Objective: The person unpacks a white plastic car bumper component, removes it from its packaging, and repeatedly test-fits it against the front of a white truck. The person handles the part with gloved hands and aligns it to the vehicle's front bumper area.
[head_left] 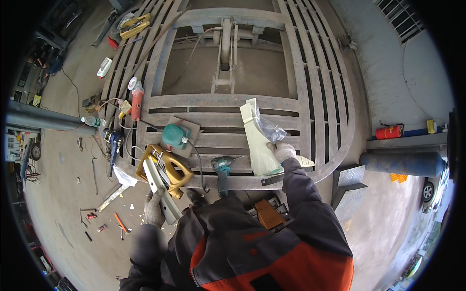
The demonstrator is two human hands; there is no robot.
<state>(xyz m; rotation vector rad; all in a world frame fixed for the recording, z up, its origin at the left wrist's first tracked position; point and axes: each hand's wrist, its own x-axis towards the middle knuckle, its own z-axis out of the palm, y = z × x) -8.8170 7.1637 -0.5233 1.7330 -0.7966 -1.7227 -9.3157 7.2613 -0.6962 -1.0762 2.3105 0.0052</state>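
My left hand, in a pale work glove, is closed around the lower part of a long light-grey metal channel. The channel slants up against a cut-open gold canister with tools inside. My right hand, also gloved, grips the right edge of a cream curved panel on the slatted metal platform; its fingertips are partly hidden. Crumpled clear plastic film lies against that panel. Between my hands a teal cordless drill rests at the platform's near edge, its bit pointing right.
A red angle grinder, a teal rounded object on a board and a blue-black power tool lie on the left of the platform, with cables between them. Loose tools litter the left floor. A brown box stands below the near edge.
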